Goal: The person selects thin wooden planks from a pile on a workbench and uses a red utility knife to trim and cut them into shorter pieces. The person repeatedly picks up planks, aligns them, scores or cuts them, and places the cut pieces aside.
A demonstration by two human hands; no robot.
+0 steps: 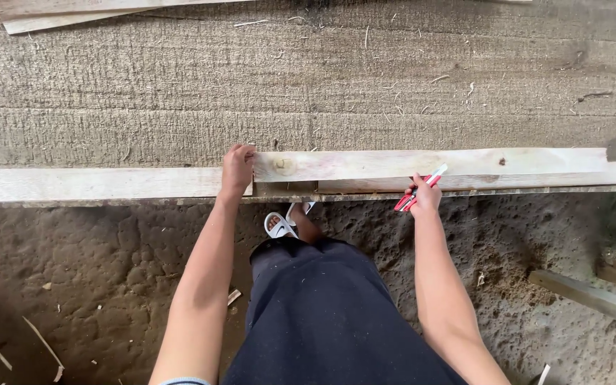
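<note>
My left hand (237,169) grips the left end of a short pale wooden plank (429,163) that lies along the front edge of a rough grey workbench (308,85). The plank rests on top of a longer pale board (94,183) that runs the full width of the view. My right hand (424,198) holds a red and white marker pen (419,190) with its tip against the near side of the plank, about the middle of its length.
Below the bench is bumpy dirt ground (94,271) with wood chips. My foot in a white sandal (278,224) shows under the bench edge. A grey timber piece (593,296) lies at the right. Thin wood strips (58,21) sit at the bench's far left.
</note>
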